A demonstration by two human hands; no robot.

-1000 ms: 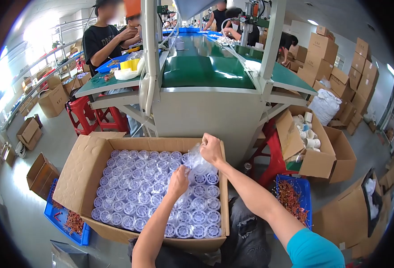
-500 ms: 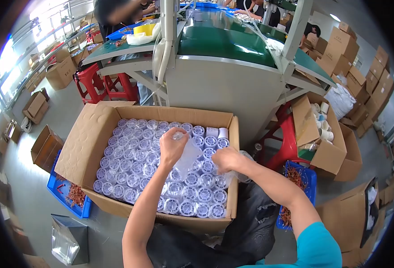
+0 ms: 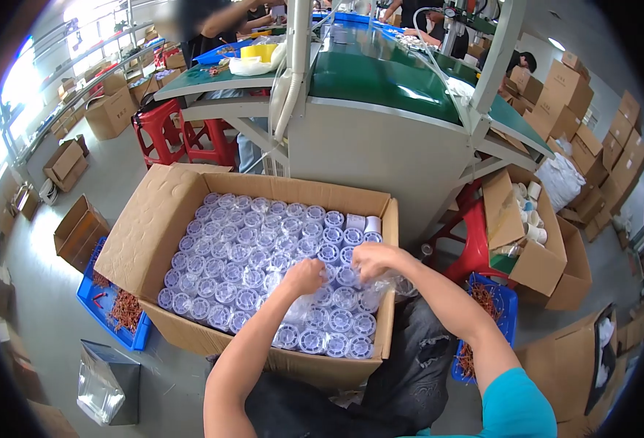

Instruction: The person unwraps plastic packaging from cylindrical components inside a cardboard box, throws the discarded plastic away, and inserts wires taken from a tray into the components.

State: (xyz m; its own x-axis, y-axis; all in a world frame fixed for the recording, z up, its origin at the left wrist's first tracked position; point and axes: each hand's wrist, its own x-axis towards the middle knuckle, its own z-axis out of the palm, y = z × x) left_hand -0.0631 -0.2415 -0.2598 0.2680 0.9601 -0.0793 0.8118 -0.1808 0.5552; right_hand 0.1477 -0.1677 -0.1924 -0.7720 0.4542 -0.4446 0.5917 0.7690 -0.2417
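A large open cardboard box stands before me, packed with rows of white cylinders whose round ends have a purple spoked pattern. Many are covered by clear plastic. Over the right half of the box, my left hand is closed on a thin clear plastic bag that lies across the cylinders. My right hand is closed near the box's right wall, with crumpled clear plastic at its fingers. Whether both pieces of plastic are one bag, I cannot tell. Two white cylinders lie sideways in the far right corner.
A green conveyor table rises beyond the box, with people working along it. Blue trays of reddish-brown pieces sit on the floor at both sides. At right are a red stool and a carton of white cylinders. Red stools stand at left.
My left hand has come down and to the right, closer to my right hand. The plastic that hung from it now lies low over the cylinders. The camera view has shifted slightly.
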